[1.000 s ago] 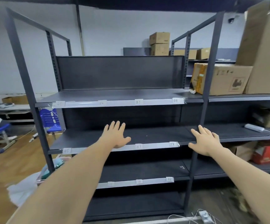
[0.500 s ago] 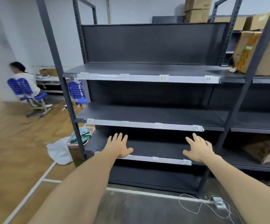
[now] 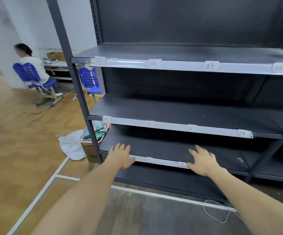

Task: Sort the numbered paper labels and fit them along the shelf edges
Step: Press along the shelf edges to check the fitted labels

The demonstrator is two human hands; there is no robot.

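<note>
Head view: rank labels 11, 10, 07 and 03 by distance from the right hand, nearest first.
From the right hand:
1. Label 11, lowest labelled edge, right beside the thumb.
2. Label 10, same edge, further left. Label 07, edge above, looks about as far; too close to call.
3. Label 03, top edge, farthest.

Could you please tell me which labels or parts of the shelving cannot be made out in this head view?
- Rightmost label on the top strip: blurred, number unreadable.
- Any label at the left end of the lowest strip: covered by the left hand.
- That strip past label 11: hidden under the right hand.
- Top shelf right end: cut off by the frame edge.
</note>
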